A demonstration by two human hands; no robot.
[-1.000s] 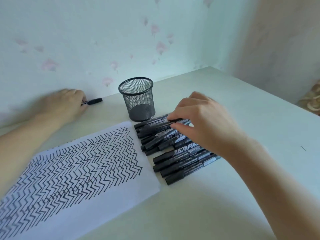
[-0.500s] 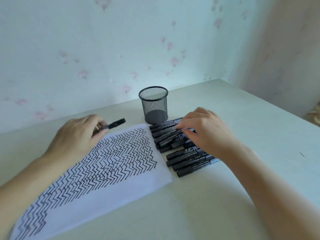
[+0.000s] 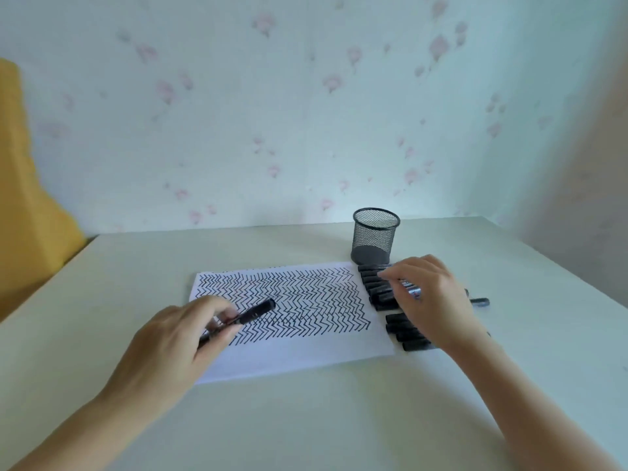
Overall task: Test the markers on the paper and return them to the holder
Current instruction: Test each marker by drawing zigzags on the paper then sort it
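A white paper (image 3: 306,358) covered in black zigzag lines lies in the middle of the table. My left hand (image 3: 176,341) grips a black marker (image 3: 255,312) over the paper's left part, its capped end pointing up and right. Several black markers (image 3: 377,287) lie in rows just right of the paper. My right hand (image 3: 431,300) rests on that pile, fingers pinched on one marker (image 3: 413,289) whose printed barrel shows. An empty black mesh holder (image 3: 375,236) stands upright behind the pile.
The pale table (image 3: 306,419) meets a flowered wall at the back and a corner at the right. A yellow cloth (image 3: 27,205) hangs past the table's left edge. One marker end (image 3: 481,301) sticks out to the right of my right hand.
My left hand has carried its marker from the table's far left to above the paper. My right hand has closed on one marker in the pile. The camera has tilted up and back.
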